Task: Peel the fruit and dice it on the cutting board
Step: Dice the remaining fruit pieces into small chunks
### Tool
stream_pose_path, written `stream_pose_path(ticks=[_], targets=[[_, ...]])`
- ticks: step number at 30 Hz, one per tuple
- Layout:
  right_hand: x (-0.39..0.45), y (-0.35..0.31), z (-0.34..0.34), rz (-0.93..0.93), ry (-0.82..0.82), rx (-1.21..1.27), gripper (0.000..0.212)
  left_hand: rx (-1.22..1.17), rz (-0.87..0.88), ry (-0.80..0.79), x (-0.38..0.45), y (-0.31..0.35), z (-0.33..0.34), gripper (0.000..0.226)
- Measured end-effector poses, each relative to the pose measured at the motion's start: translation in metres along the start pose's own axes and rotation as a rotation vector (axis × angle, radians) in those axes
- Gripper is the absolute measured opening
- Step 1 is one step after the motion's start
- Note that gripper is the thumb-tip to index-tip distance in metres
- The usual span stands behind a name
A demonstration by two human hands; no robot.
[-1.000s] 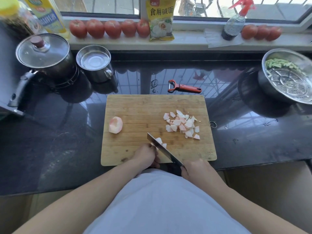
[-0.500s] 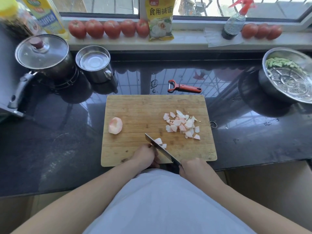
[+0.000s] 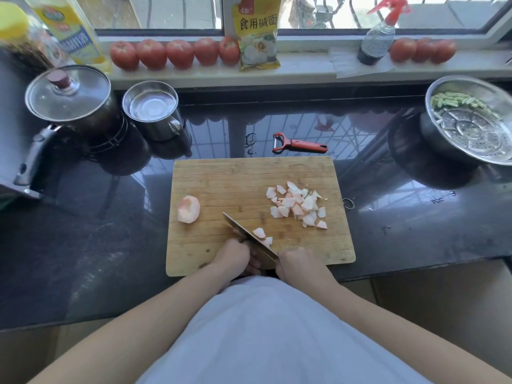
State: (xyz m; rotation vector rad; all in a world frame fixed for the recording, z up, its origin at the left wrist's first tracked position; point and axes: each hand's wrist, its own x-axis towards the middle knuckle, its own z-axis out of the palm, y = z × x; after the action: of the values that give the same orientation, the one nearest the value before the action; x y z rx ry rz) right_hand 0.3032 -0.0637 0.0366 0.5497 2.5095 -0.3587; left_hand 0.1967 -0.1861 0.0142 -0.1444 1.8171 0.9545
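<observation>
Gripping the knife (image 3: 249, 239), right hand (image 3: 297, 263) cuts fruit held under curled left hand (image 3: 232, 256) on cutting board (image 3: 221, 178); diced pile (image 3: 297, 203) right, peeled piece (image 3: 188, 209) left, peeler (image 3: 299, 144) beyond.

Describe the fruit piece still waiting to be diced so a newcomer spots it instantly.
Find the wooden cutting board in the middle of the dark counter. Near its left edge lies one large peeled chunk, pale pink and rounded. It sits alone, far bigger than the small diced pieces heaped on the right.

Bare board (image 3: 235, 178) beyond knife (image 3: 243, 231)
</observation>
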Motion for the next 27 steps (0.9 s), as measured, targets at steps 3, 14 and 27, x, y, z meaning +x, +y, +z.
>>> stream_pose_path(ticks=[3,14,27], targets=[[-0.002,0.001,0.0,-0.013,0.006,0.001,0.016,-0.035,0.034,0.055,0.002,-0.002,-0.004,0.027],[-0.003,0.005,0.003,0.012,0.018,0.048,0.021,-0.009,0.086,0.166,0.009,0.004,-0.01,0.025],[-0.01,0.04,0.001,0.153,0.251,0.232,0.033,0.14,0.057,0.303,0.012,-0.003,-0.02,0.009]])
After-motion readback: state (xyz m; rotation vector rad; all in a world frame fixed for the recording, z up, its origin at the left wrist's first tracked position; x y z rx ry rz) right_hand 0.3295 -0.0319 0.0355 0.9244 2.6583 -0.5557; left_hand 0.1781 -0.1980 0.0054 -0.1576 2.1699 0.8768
